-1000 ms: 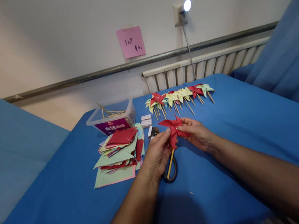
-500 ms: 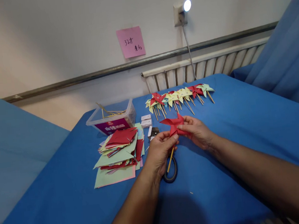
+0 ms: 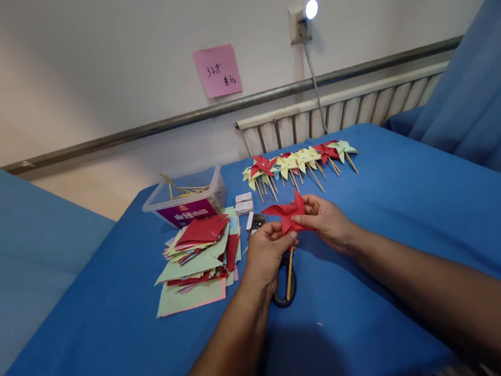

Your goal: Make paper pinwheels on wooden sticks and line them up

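Between my hands is a red paper pinwheel [image 3: 286, 220], its stick [image 3: 290, 274] slanting down below my fingers. My left hand [image 3: 269, 252] is closed on its lower left side, near the top of the stick. From the right, my right hand [image 3: 326, 221] pinches the pinwheel, with the thumb near its centre. Black-handled scissors [image 3: 281, 301] lie on the table under the stick; their blades are hidden by my left hand. Just behind my left hand sits a small opened box [image 3: 257, 221] with dark, shiny bits in it, too small to name.
On the left lies a stack of coloured paper [image 3: 196, 270]. Behind it stands a clear plastic box [image 3: 220, 188] holding thin sticks. Small white boxes [image 3: 244, 204] are beside it. Several finished pinwheels [image 3: 303, 159] lie along the back of the blue-covered table [image 3: 389, 210], near the radiator [image 3: 349, 107].
The red pinwheel has tilted and shifted slightly left in my hands. Its stick has swung from slanting down-left to nearly upright. Both hands keep their hold.
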A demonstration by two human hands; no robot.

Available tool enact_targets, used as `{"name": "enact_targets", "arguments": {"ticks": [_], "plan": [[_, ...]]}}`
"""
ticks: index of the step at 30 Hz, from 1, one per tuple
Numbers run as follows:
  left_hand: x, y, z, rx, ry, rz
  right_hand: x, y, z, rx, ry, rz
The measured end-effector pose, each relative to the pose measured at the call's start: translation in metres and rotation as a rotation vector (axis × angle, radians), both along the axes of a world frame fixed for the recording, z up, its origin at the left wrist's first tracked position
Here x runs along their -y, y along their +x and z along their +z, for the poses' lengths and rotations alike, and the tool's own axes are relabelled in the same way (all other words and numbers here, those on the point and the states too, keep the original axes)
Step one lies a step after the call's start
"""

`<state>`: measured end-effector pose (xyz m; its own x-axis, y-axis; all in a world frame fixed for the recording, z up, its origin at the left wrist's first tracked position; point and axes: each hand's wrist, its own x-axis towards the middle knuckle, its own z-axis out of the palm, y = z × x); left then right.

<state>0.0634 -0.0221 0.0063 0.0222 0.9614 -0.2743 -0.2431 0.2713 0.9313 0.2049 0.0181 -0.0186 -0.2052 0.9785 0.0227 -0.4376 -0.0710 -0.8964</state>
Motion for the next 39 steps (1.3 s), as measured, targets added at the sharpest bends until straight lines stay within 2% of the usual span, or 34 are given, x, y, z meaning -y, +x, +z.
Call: {"name": "enact_targets", "arguments": {"ticks": [6,12,18,27,39], "plan": [[-0.001,0.001,-0.002,-0.007,-0.004,-0.011,-0.001,0.0,-0.001,-0.045,-0.018,-0.007],[0.002,0.003,-0.002,-0.034,-0.031,-0.054,-0.008,0.007,0.002,-0.131,-0.071,-0.122],[0.004,0.006,-0.003,-0.073,-0.073,-0.084,-0.011,0.009,0.0,-0.125,-0.074,-0.162],[0.007,0.01,-0.007,-0.061,-0.085,-0.158,-0.007,0.004,0.001,-0.172,-0.083,-0.153],[0.005,0.008,-0.009,-0.049,-0.08,-0.158,-0.008,0.008,-0.001,-0.173,-0.085,-0.105]]}}
